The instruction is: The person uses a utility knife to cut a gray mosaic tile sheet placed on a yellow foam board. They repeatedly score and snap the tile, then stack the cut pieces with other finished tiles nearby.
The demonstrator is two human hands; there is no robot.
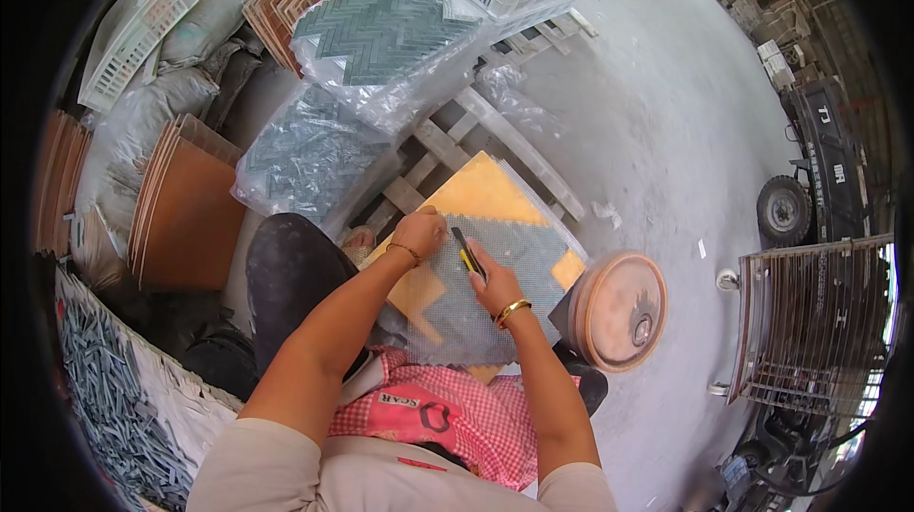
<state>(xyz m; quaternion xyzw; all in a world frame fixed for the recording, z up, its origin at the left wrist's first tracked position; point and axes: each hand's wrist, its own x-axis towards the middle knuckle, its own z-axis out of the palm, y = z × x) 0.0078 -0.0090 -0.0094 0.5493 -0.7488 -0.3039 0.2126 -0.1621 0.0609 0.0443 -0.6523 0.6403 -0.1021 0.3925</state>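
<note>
My right hand [495,288] grips a yellow and black utility knife [466,253], its tip pointing away from me over a mesh-backed tile sheet [476,307]. The sheet is grey with a zigzag edge and lies on an orange-yellow board [490,190] in front of my lap. My left hand [419,231] is closed at the sheet's left edge, fingers bent down toward the board. What its fingertips pinch, if anything, is hidden. The knife's tip is close to the left hand's fingers, with a small gap between.
Plastic-wrapped herringbone tile stacks [381,31] rest beyond a wooden pallet [443,146]. On the right stands a round lidded bucket [624,310], with a wheeled metal rack [819,322] farther off. Brown boards [186,207] lean at left, above a heap of loose grey tile strips [114,407].
</note>
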